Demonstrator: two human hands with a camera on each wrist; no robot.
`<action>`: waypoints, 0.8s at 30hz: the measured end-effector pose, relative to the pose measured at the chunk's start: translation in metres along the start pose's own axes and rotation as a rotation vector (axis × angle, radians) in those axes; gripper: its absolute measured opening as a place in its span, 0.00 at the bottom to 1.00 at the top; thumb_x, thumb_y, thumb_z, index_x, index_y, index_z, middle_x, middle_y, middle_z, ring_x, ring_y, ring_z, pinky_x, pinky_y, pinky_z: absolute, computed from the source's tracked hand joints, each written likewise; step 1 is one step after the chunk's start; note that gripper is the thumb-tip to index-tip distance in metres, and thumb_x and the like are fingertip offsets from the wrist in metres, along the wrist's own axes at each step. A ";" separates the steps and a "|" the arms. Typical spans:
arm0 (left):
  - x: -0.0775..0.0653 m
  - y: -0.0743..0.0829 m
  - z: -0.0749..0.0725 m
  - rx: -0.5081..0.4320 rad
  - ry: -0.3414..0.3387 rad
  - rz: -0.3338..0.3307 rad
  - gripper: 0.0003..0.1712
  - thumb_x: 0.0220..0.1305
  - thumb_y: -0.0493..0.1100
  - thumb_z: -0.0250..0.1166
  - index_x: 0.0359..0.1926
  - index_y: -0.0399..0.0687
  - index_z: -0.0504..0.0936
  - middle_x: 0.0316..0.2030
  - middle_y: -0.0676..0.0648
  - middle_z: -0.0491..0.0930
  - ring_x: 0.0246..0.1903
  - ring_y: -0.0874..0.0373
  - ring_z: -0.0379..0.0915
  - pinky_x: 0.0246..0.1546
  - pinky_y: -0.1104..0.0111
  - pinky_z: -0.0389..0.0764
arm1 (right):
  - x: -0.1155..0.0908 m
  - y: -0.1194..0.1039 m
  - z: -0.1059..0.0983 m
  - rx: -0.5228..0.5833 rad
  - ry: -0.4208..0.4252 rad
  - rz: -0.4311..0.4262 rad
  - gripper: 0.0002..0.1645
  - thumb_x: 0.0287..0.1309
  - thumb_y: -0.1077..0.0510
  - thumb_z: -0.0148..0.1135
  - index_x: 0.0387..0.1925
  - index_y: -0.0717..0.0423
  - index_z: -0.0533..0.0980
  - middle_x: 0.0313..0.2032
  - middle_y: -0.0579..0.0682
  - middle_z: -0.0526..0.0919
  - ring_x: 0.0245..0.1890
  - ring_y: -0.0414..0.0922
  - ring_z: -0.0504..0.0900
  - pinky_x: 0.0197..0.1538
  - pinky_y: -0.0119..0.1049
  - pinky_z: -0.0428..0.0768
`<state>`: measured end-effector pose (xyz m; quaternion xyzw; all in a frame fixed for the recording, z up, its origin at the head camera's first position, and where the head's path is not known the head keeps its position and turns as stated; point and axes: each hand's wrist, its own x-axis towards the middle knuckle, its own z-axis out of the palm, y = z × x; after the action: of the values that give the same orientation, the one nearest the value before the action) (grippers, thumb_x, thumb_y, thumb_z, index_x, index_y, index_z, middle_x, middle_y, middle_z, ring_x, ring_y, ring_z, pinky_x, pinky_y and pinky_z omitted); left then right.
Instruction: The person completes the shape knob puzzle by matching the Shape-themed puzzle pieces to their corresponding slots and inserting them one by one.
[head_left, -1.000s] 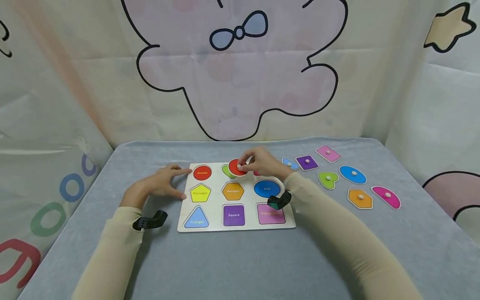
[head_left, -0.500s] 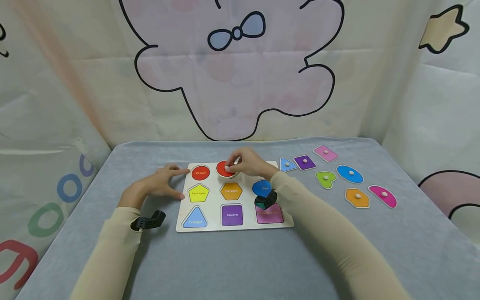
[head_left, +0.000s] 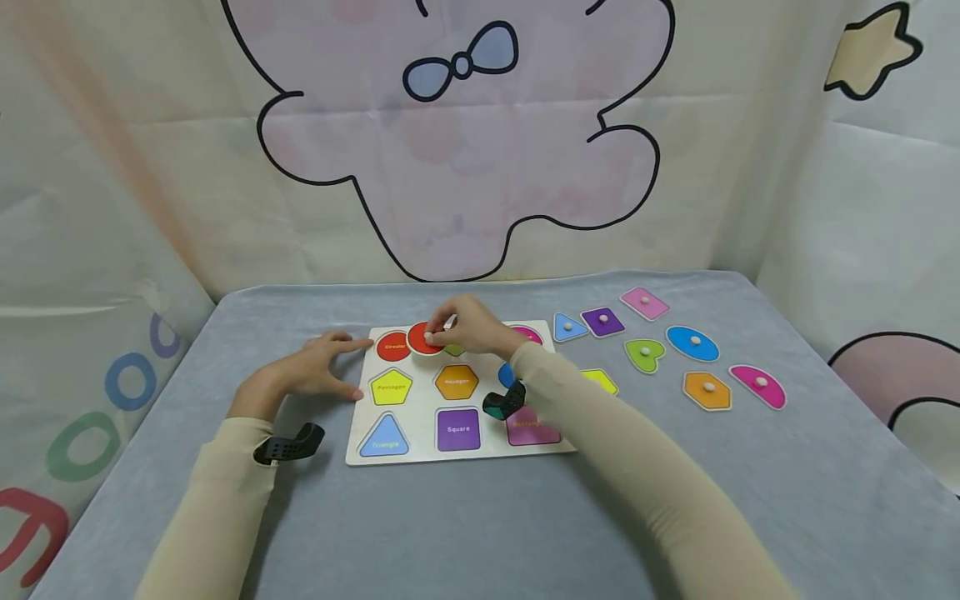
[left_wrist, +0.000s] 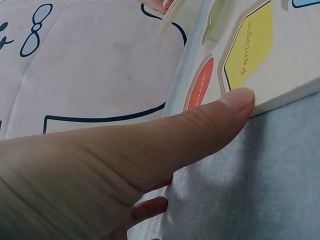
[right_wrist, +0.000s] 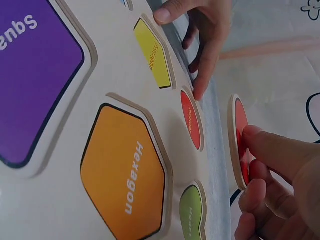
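Note:
A white shape puzzle board (head_left: 420, 417) lies on the table, with labelled recesses such as Circular, Pentagon, Hexagon, Triangle and Square. My right hand (head_left: 474, 327) pinches a red circle puzzle piece (head_left: 422, 340) by its knob. The right wrist view shows that red piece (right_wrist: 240, 120) held above the board surface, a little to the right of the red Circular recess (head_left: 393, 347). At the board's left edge, my left hand (head_left: 311, 371) has its fingers spread, thumb and index finger touching the edge. In the left wrist view the thumb (left_wrist: 215, 117) rests beside the yellow Pentagon recess (left_wrist: 252, 42).
Right of the board lie loose knobbed pieces: a blue triangle (head_left: 568, 327), purple square (head_left: 602, 322), pink rectangle (head_left: 644, 303), green heart (head_left: 643, 355), blue oval (head_left: 692, 342), orange hexagon (head_left: 707, 391) and magenta semicircle-like piece (head_left: 757, 387). A yellow piece (head_left: 601, 380) is partly behind the right forearm.
My right hand has carried the red circle piece leftward over the board's top row, from above the heart recess toward the Circular recess. My left hand stays at the board's edge.

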<state>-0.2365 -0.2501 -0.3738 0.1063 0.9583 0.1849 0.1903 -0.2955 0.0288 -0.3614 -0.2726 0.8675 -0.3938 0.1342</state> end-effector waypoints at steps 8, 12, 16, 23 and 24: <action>0.001 -0.001 0.002 -0.011 -0.002 -0.004 0.58 0.50 0.61 0.78 0.78 0.54 0.60 0.75 0.29 0.51 0.71 0.26 0.47 0.66 0.27 0.59 | 0.005 -0.005 0.008 -0.036 0.009 -0.010 0.08 0.63 0.57 0.70 0.39 0.57 0.87 0.39 0.52 0.87 0.44 0.47 0.77 0.41 0.28 0.74; 0.001 -0.002 0.002 -0.008 -0.001 -0.002 0.58 0.50 0.63 0.77 0.78 0.55 0.60 0.75 0.29 0.51 0.71 0.26 0.48 0.66 0.27 0.59 | 0.007 -0.005 0.012 -0.036 0.007 -0.019 0.07 0.63 0.58 0.69 0.38 0.58 0.87 0.38 0.52 0.87 0.43 0.48 0.77 0.41 0.28 0.74; -0.001 -0.002 0.002 -0.010 0.000 -0.010 0.58 0.50 0.62 0.78 0.78 0.55 0.60 0.75 0.29 0.51 0.71 0.26 0.47 0.66 0.27 0.59 | 0.009 -0.007 0.014 -0.027 0.001 -0.018 0.06 0.63 0.58 0.69 0.37 0.58 0.87 0.39 0.52 0.87 0.44 0.50 0.78 0.40 0.29 0.74; -0.001 0.001 0.001 -0.010 -0.008 -0.016 0.58 0.50 0.63 0.77 0.78 0.55 0.60 0.75 0.29 0.51 0.71 0.26 0.48 0.65 0.27 0.60 | 0.011 -0.008 0.016 -0.018 -0.002 0.014 0.06 0.63 0.58 0.69 0.39 0.57 0.86 0.43 0.52 0.87 0.47 0.51 0.77 0.40 0.29 0.75; -0.001 0.002 0.000 -0.011 -0.009 -0.013 0.58 0.51 0.62 0.77 0.78 0.55 0.60 0.75 0.29 0.51 0.71 0.26 0.48 0.66 0.27 0.60 | 0.011 -0.009 0.016 -0.019 0.000 0.018 0.07 0.64 0.58 0.68 0.39 0.57 0.86 0.43 0.52 0.87 0.47 0.51 0.77 0.40 0.30 0.75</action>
<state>-0.2350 -0.2490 -0.3727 0.0999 0.9571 0.1883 0.1962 -0.2945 0.0077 -0.3657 -0.2662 0.8735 -0.3845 0.1351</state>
